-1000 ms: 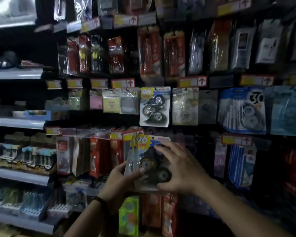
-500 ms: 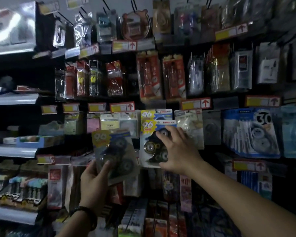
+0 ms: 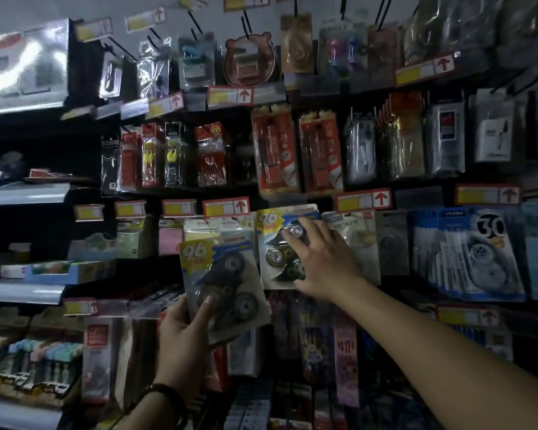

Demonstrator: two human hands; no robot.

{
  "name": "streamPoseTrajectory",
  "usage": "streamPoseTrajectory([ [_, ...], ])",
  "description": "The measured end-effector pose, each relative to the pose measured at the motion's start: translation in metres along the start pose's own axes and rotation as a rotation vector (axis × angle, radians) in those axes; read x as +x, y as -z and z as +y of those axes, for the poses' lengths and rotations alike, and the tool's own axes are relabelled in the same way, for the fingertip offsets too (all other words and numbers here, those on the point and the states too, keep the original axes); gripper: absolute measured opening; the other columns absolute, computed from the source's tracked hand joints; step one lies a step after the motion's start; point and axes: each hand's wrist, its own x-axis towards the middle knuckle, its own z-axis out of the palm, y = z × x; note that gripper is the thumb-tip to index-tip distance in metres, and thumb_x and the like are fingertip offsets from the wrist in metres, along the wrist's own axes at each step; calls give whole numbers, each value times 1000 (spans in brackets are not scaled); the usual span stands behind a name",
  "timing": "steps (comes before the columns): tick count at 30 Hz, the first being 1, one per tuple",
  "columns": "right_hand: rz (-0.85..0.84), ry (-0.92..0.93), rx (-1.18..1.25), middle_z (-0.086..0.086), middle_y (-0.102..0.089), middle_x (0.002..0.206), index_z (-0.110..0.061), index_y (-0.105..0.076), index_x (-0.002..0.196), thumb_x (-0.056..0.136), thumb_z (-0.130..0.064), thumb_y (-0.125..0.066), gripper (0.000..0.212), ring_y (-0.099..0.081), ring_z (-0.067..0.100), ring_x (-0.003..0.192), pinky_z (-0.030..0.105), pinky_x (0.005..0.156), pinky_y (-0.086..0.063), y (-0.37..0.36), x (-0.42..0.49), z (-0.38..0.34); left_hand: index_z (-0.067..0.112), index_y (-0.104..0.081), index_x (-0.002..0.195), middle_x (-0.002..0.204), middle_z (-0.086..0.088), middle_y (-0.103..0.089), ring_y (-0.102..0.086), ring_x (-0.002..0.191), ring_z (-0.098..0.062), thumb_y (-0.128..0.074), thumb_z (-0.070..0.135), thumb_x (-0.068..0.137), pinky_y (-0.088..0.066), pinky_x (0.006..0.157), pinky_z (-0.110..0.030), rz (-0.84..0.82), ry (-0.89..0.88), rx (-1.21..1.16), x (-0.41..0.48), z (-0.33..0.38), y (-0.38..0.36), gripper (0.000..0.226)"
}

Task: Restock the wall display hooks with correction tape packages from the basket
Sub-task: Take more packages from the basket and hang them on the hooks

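My left hand grips a correction tape package marked "96" by its lower edge and holds it tilted in front of the display. My right hand lies over a second "96" correction tape package at hook level on the wall, with fingers across its blister and the thumb at its lower right. The top edge of another such card shows just behind it. The hook itself is hidden. The basket is out of view.
A price tag hangs above the "96" slot. Sticky-note packs hang to its left, clear tape packs and blue "30" packs to its right. Red pencil-lead packs hang above. Grey shelves jut out at left.
My right hand took one package off the stack and raised it to the hook row. My left hand moved left and up with the other package. The view tilted upward.
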Motion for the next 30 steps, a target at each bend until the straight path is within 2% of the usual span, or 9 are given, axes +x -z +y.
streamPoseTrajectory([
  [6, 30, -31, 5, 14, -21, 166, -28, -29, 162, 70, -61, -79, 110, -22, 36, 152, 53, 120, -31, -3, 0, -1, 14, -71, 124, 115, -9, -80, -77, 107, -31, -66, 16, 100, -65, 78, -46, -41, 20, 7, -2, -2, -6, 25],
  [10, -2, -13, 22, 10, -18, 167, -30, -26, 163, 71, -66, -75, 111, -16, 31, 154, 49, 123, -25, -5, 4, 2, 13, -71, 122, 111, -9, -81, -79, 100, -30, -65, 14, 101, -66, 68, -45, -48, 16, -7, -4, -3, -9, 23],
  [13, -35, -13, -2, 10, -18, 166, -30, -24, 163, 70, -66, -75, 112, -16, 31, 153, 48, 123, -24, -7, 10, 2, 13, -71, 121, 110, -9, -81, -79, 99, -31, -63, 13, 102, -66, 71, -50, -51, 14, -12, -3, -3, -12, 21],
  [16, -66, -25, -49, 14, -21, 165, -26, -25, 162, 72, -56, -79, 108, -22, 34, 151, 47, 121, -27, -11, 16, 1, 14, -71, 120, 111, -8, -81, -79, 101, -31, -62, 13, 103, -65, 78, -57, -62, 14, 1, -1, -2, -16, 20],
  [21, -93, -26, -81, 22, -12, 168, -20, -24, 161, 78, -44, -83, 104, -22, 40, 150, 49, 122, -26, -15, 15, -3, 16, -70, 123, 113, -7, -80, -79, 102, -30, -63, 15, 103, -65, 77, -56, -87, 35, 9, 2, -1, -20, 22],
  [23, -84, -42, -25, 21, -11, 169, -19, -25, 161, 85, -37, -76, 93, -19, 39, 152, 51, 124, -24, -12, 11, -5, 18, -70, 123, 114, -5, -80, -78, 103, -29, -63, 16, 103, -65, 79, -57, -90, 43, 19, 4, 0, -21, 21],
  [25, 13, -36, 80, 18, -21, 167, -18, -34, 158, 90, -31, -66, 76, -24, 36, 151, 54, 123, -29, -8, 2, -7, 19, -71, 121, 114, -5, -80, -78, 104, -30, -64, 17, 103, -64, 81, -60, -86, 42, 33, 4, 0, -21, 20],
  [28, 224, 65, 272, 10, -41, 157, -16, -46, 152, 89, -42, -64, 70, -39, 30, 144, 51, 115, -42, -2, -18, -11, 19, -71, 120, 116, -8, -79, -77, 106, -33, -65, 19, 103, -63, 83, -63, -90, 60, 36, 5, 0, -24, 18],
  [30, 160, 185, 333, 5, -31, 164, -19, -35, 159, 84, -60, -67, 90, -30, 25, 150, 43, 123, -33, 1, -32, -16, 18, -70, 121, 119, -9, -79, -77, 108, -34, -65, 20, 103, -62, 84, -64, -107, 70, 27, 4, 0, -28, 19],
])
